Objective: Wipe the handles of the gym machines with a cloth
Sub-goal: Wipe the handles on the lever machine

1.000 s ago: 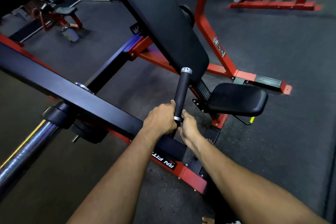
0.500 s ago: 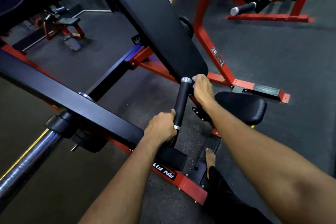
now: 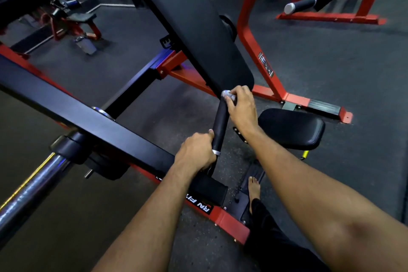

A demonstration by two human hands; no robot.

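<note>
While the left hand (image 3: 195, 153) grips the base of the black handle (image 3: 219, 127) and the right hand (image 3: 239, 107) curls round its silver cap — no cloth shows — the other machine's handle (image 3: 301, 4) looks untouched.

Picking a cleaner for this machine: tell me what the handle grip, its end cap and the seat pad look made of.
Handle grip: matte black, probably rubber or foam; no shine.
End cap: bright silver, likely polished metal; partly covered by the right hand.
Seat pad: smooth black upholstery, likely vinyl; soft sheen, rounded edges.
</note>
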